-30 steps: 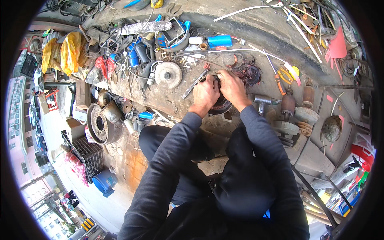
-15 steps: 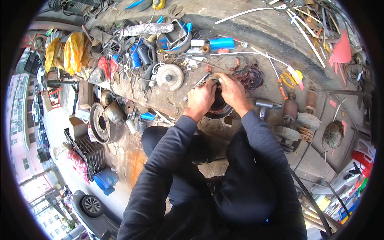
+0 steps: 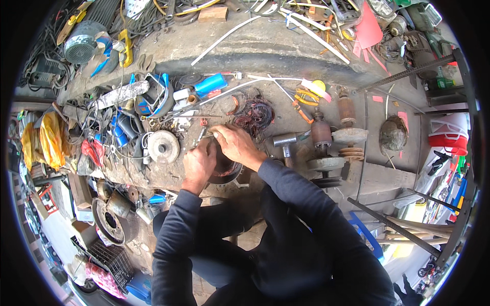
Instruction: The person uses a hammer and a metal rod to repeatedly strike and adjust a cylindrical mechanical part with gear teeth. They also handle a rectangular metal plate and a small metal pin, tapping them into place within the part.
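Rough, dusty grey concrete (image 3: 229, 43) is littered with worn metal and plastic. A pale, pitted disc (image 3: 163, 147) is pierced by a dark hub, rust-brown rotors (image 3: 321, 133) are streaked with wear, and a T-shaped steel hammer (image 3: 286, 146) is smoothly rounded. Dark reddish wire (image 3: 256, 115) is heaped in a frizzy tangle. Between the knees and this tangle, a round, hollow housing (image 3: 225, 170) is set, blackened inside and tinged reddish along its near rim. Its far rim is covered by the left hand (image 3: 199, 164) and right hand (image 3: 236, 145), fingers curled close together; what is pinched cannot be told.
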Available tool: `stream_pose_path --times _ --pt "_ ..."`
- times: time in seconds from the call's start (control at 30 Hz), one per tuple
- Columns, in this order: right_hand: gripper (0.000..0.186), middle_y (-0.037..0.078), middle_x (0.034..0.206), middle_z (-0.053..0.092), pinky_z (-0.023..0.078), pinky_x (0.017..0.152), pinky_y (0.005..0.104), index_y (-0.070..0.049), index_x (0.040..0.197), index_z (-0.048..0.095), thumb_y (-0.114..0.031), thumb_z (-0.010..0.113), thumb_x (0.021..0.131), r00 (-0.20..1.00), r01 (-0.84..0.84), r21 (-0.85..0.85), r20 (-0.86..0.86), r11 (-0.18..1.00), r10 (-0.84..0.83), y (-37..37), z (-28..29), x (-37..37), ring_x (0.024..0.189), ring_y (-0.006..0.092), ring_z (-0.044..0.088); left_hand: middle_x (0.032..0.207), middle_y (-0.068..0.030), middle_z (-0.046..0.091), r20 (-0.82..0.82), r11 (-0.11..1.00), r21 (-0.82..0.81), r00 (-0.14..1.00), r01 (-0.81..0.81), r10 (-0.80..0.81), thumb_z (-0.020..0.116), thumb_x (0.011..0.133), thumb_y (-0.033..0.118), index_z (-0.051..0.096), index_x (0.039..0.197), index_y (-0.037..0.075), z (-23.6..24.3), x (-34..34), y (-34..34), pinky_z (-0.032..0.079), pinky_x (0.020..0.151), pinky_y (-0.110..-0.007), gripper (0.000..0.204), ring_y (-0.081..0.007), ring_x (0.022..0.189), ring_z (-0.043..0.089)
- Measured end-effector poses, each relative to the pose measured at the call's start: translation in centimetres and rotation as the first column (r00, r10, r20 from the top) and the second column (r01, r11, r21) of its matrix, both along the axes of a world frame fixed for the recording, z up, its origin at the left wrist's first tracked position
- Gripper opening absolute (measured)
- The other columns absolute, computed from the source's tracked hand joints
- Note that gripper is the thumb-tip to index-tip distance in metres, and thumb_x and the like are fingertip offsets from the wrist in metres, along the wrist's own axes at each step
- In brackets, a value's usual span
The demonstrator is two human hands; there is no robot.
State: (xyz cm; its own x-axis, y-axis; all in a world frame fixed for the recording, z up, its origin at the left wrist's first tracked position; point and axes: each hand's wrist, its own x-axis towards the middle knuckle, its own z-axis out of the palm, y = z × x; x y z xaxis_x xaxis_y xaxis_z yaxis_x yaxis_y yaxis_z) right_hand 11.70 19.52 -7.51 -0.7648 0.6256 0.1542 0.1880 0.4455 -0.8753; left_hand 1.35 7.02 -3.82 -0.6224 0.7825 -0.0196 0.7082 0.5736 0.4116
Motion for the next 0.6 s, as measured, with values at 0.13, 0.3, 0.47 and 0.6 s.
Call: stream_pose_path --times 0.13,0.3,0.47,0.6 --pt "0.030 0.021 0.108 0.076 0.059 0.087 0.0489 -0.004 0.121 0.071 -0.028 0.057 0.108 0.994 0.034 -0.073 0.109 0.997 -0.026 4.8 -0.3 2.0 0.098 0.0421 0.074 0.076 -0.0267 0.072 0.048 0.994 -0.048 0.994 0.103 -0.101 0.070 0.098 0.028 0.072 0.110 0.008 1.1 -0.7 -0.3 0.059 0.065 -0.054 0.023 -0.0467 0.072 0.073" --pt "0.037 0.024 0.105 0.076 0.059 0.092 0.0512 -0.001 0.123 0.069 -0.030 0.067 0.100 0.784 0.117 0.288 0.561 0.951 -0.266 19.0 -2.1 7.7 0.100 0.0416 0.075 0.087 -0.0248 0.076 0.135 0.972 -0.189 0.984 0.142 -0.118 0.068 0.099 0.029 0.069 0.121 0.011 3.0 -0.5 -1.3 0.060 0.075 -0.057 0.029 -0.0483 0.081 0.074" --pt "0.049 0.027 0.126 0.068 0.055 0.100 0.0502 0.003 0.127 0.064 -0.029 0.076 0.091 0.612 -0.188 0.477 0.741 0.859 -0.277 25.0 -5.1 13.8 0.118 0.0424 0.067 0.094 -0.0225 0.076 0.183 0.990 -0.024 0.974 0.142 -0.135 0.070 0.098 0.025 0.071 0.117 0.009 5.0 -2.2 -1.8 0.060 0.075 -0.055 0.025 -0.0468 0.084 0.073" --pt "0.060 0.023 0.124 0.065 0.054 0.099 0.0499 0.004 0.134 0.059 -0.030 0.077 0.088 0.596 -0.352 0.552 0.755 0.756 -0.273 25.3 -7.1 14.9 0.117 0.0410 0.064 0.096 -0.0222 0.076 0.178 0.991 0.048 0.975 0.124 -0.130 0.070 0.097 0.022 0.071 0.117 0.008 5.6 -3.1 -2.3 0.059 0.074 -0.054 0.024 -0.0457 0.084 0.073"
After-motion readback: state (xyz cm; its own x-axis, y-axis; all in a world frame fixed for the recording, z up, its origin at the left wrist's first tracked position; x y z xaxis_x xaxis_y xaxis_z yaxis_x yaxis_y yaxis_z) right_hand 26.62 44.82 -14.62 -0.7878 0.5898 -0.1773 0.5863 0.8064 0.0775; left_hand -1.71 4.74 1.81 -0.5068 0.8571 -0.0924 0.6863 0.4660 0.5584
